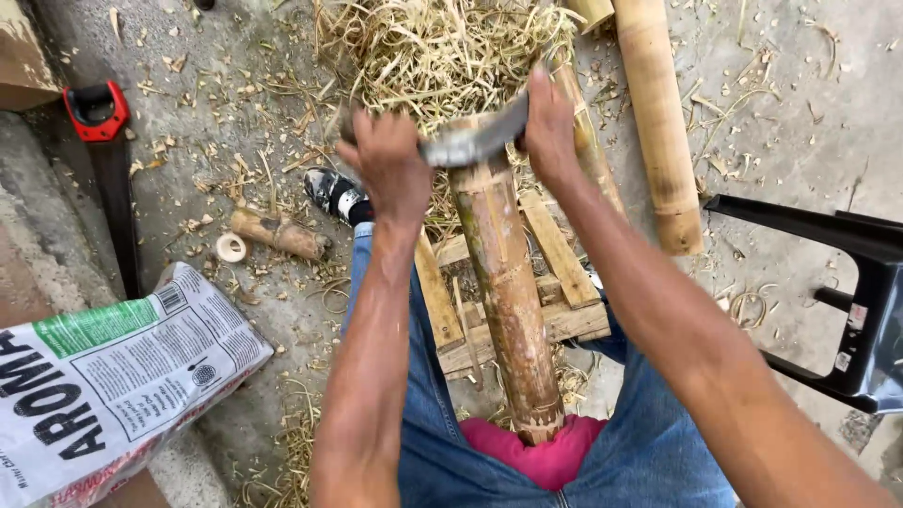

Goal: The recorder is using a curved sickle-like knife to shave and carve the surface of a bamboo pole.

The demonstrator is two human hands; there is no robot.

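Down at lower left lies the only container, a printed white sack (113,376), its mouth cut off by the frame edge, so its contents cannot be told. Both hands grip one curved drawknife blade (475,141) laid across the top of a bamboo pole (503,282): the left hand (390,165) is closed round its left end, the right hand (548,127) closed round its right end, fingers wrapped and handles hidden. The pole slants from a pink cloth (546,456) at the person's lap, over a small wooden slat frame (555,282), to a heap of pale shavings (442,47). Two more bamboo lengths show: a thick one (658,122) on the concrete floor, well apart at right, and a thinner one (588,141) partly behind the right wrist. One short offcut (277,233) and one cut ring (230,247) lie left. One red-handled saw (103,150) rests by the kerb. A black chair frame (847,310) is cut off at right.
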